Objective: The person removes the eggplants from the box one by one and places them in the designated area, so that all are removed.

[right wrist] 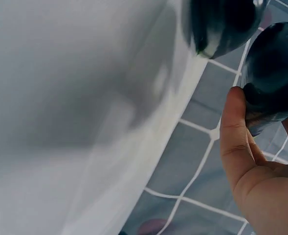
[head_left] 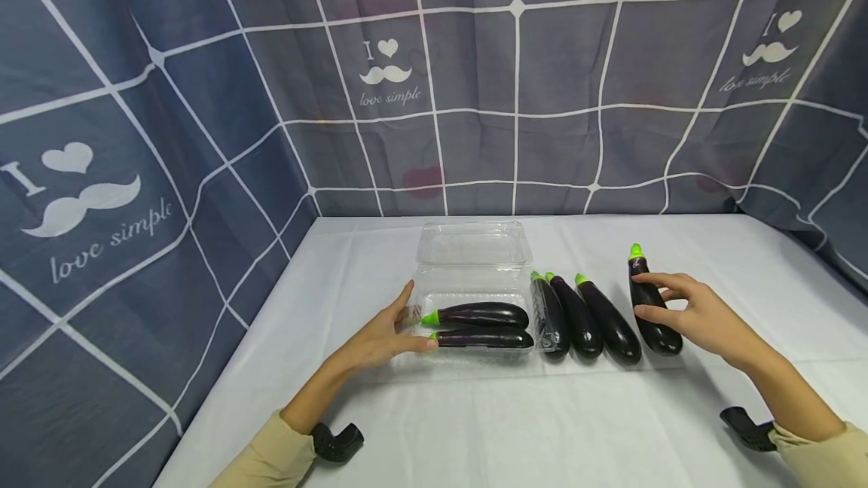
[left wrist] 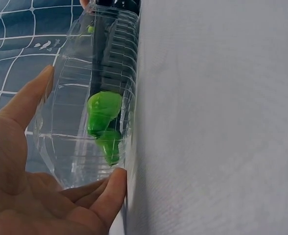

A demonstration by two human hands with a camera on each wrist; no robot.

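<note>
My left hand (head_left: 380, 337) spreads around the left end of a clear plastic clamshell box (head_left: 475, 279), thumb at its front corner and fingers along its side. Inside lie two dark purple eggplants, the rear eggplant (head_left: 483, 314) and the front eggplant (head_left: 484, 338), green stem ends toward that hand. In the left wrist view, their green caps (left wrist: 104, 110) show through the ribbed plastic wall. On the right, my right hand (head_left: 698, 318) holds another eggplant (head_left: 656, 322) between thumb and fingers, its green end pointing away. The right wrist view shows that eggplant's rounded end (right wrist: 276, 73) close up.
Right of the box lie three more eggplants: one beside the box (head_left: 552, 326), a middle one (head_left: 576, 318) and a right one (head_left: 610, 322). The box's lid (head_left: 475, 243) is folded back. A white cloth (head_left: 542, 420) covers the table; a checked curtain (head_left: 468, 149) hangs behind.
</note>
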